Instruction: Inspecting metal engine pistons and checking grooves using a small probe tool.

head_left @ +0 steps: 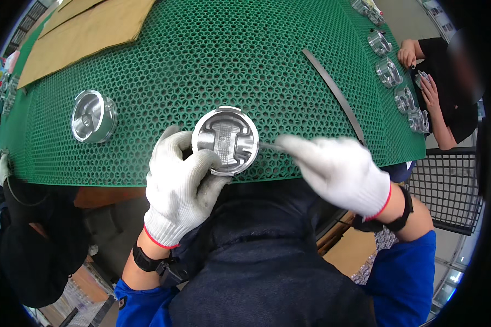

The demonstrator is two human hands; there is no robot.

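Observation:
A shiny metal piston (225,139), its hollow underside facing up, is held near the front edge of the green mat. My left hand (175,188), in a white knit glove, grips its left and lower rim with thumb and fingers. My right hand (338,171), gloved the same way and slightly blurred by motion, is closed on a thin grey rod-like tool (269,146). The tool's tip meets the piston's right side, by the pin bore; its exact kind cannot be made out. Off to the left, a second piston (94,116) rests tilted on the mat.
Green honeycomb matting (240,60) covers the table. A flat grey metal strip (335,92) lies at right. Brown cardboard (87,35) covers the far left. Several pistons (388,72) line the right edge, beside a co-worker's hands (430,92). Another person (38,245) is at left.

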